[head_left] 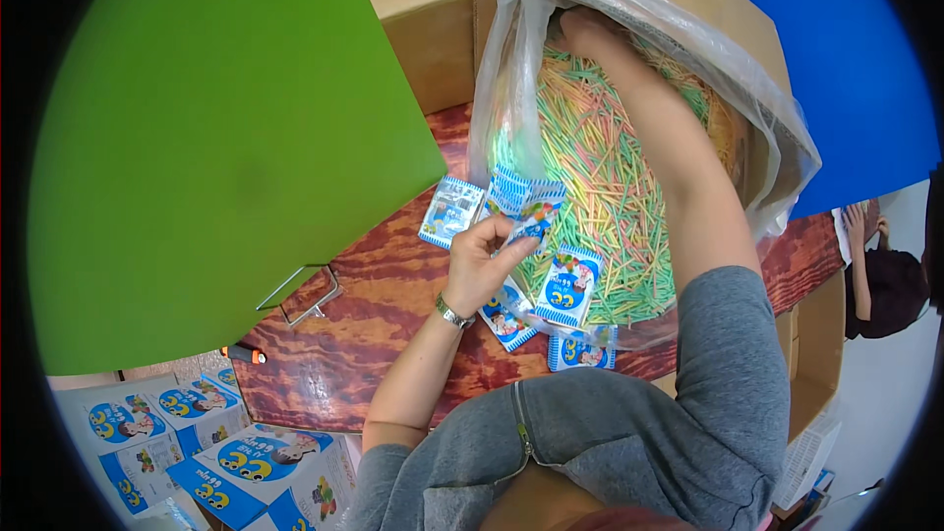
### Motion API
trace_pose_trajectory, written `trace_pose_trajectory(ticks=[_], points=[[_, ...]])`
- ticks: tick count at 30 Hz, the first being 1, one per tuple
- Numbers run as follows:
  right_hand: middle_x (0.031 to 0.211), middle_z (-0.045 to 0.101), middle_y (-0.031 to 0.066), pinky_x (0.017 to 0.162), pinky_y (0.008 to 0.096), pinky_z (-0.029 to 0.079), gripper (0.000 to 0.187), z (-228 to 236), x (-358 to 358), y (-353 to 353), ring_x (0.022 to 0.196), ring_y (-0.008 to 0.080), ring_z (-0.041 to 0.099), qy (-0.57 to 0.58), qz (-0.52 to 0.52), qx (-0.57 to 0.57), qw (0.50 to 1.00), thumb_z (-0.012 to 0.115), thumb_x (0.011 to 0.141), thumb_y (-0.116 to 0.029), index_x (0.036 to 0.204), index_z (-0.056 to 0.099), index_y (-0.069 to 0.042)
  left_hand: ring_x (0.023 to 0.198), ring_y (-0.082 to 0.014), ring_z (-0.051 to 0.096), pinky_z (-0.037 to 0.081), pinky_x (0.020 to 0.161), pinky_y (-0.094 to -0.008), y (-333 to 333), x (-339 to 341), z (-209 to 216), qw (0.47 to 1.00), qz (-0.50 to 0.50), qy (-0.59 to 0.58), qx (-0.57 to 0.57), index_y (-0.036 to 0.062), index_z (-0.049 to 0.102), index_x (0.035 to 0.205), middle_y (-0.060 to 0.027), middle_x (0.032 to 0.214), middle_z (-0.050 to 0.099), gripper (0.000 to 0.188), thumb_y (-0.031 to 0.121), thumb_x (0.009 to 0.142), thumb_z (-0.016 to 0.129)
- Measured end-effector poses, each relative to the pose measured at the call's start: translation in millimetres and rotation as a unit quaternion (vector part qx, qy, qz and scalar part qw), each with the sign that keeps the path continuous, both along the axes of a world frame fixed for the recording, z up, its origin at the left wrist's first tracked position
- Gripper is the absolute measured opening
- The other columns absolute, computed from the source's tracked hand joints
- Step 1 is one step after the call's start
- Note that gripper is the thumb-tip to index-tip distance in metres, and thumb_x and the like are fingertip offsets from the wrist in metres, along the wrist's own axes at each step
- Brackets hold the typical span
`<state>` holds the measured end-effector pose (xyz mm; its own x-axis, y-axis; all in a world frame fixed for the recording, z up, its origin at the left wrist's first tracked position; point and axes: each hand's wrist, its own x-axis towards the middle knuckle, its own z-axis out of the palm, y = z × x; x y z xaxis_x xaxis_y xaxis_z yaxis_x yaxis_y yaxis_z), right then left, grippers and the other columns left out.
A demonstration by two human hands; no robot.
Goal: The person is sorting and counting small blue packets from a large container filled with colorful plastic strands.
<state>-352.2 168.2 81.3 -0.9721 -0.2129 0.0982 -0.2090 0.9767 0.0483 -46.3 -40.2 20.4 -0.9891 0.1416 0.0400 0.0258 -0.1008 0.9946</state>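
Note:
A large carton lined with clear plastic (536,15) holds a heap of thin pastel sticks (600,167) in green, yellow and pink. My right hand (582,31) reaches into its far end, with the fingers mostly hidden in shadow by the liner. Over the near left edge of the heap, my left hand (489,261) pinches a small blue-and-white packet (536,219) between thumb and fingers. Beside that hand lies a similar packet (453,211) on the table. Another packet (570,285) rests on the near part of the sticks, and more lie below it.
A green panel (236,138) covers the left, and a blue panel (855,69) the right. Brown cartons (423,25) stand behind. On the red-brown table (383,285) is a wire stand (313,300). Printed cartons (256,462) sit lower left. Another person (885,280) is at far right.

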Motion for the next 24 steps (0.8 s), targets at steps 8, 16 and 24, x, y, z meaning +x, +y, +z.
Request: trace_pose_trajectory(ticks=[8,16,24], points=[[0.143,0.048,0.0186,0.107,0.0486,0.038,0.052,-36,-50,-11,0.131,0.0353,0.047,-0.071,-0.096,0.038,0.992,0.047,0.093,-0.038,0.132,0.057,-0.004,0.073,-0.0027,0.056,0.046,0.065,-0.0205,-5,-2,-3,0.999,-0.001,-0.031,0.02,0.0011,0.067,0.089,0.0009,0.082,0.067,0.011,0.008,0.085,0.075],[0.14,0.049,0.0215,0.107,0.0437,0.039,0.05,-10,-20,18,0.128,0.0348,0.05,-0.081,-0.077,-0.002,0.994,0.039,0.098,-0.032,0.136,0.049,0.0,0.073,-0.0028,0.056,0.046,0.065,-0.0206,-1,0,-3,0.999,0.014,-0.012,0.036,0.0014,0.067,0.089,0.0009,0.082,0.067,0.011,0.009,0.086,0.074],[0.081,0.06,0.0172,0.068,0.0431,0.046,0.027,89,152,44,0.077,0.0333,0.061,-0.197,0.179,-0.159,0.951,0.042,0.102,-0.027,0.103,0.049,0.0,0.07,-0.004,0.059,0.047,0.061,-0.0203,3,3,-2,0.997,0.072,0.035,0.011,-0.0003,0.065,0.088,-0.0011,0.08,0.067,0.007,0.003,0.086,0.071]])
